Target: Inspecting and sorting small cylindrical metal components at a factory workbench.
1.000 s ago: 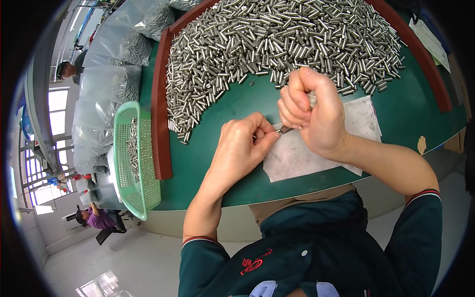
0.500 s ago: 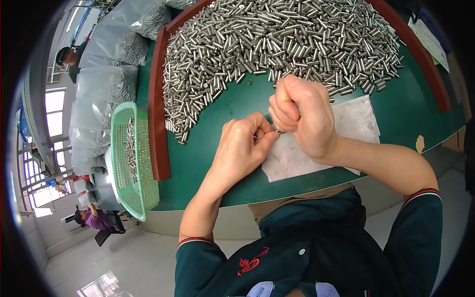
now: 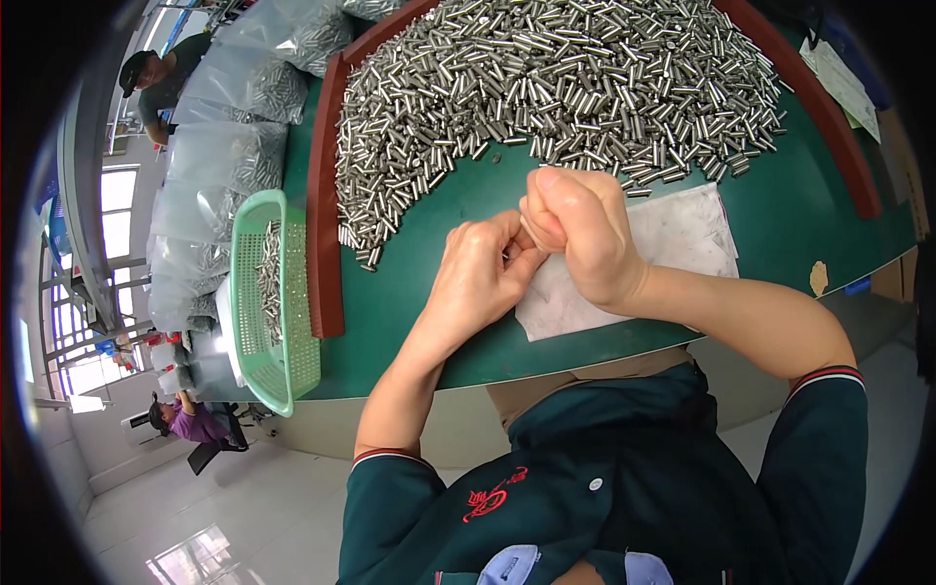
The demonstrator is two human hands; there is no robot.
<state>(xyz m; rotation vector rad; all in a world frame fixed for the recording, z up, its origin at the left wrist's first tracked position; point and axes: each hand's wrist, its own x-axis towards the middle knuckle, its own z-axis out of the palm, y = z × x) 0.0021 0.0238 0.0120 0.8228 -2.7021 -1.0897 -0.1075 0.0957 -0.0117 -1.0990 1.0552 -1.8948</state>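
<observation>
My left hand (image 3: 476, 273) is closed in a pinch, thumb against the fingers, over the near left part of a smudged white sheet (image 3: 682, 239). Curled into a fist, my right hand (image 3: 590, 234) meets the left fingertips from the right. What either hand holds is hidden by the fingers. Beyond both hands spreads a large heap of short shiny metal pins (image 3: 585, 93), its near edge just past my right knuckles.
Red-brown rails border the heap at left (image 3: 326, 195) and right (image 3: 829, 112) on the green table (image 3: 780, 229). A light green basket (image 3: 304, 356) holds more pins. Clear bags of pins (image 3: 224, 205) line the far left. Two people (image 3: 175, 78) are in the left background.
The view has shifted slightly. My right fist has come closer to the left fingertips, covering a small metallic bit that showed there. A person at upper left has come further into view.
</observation>
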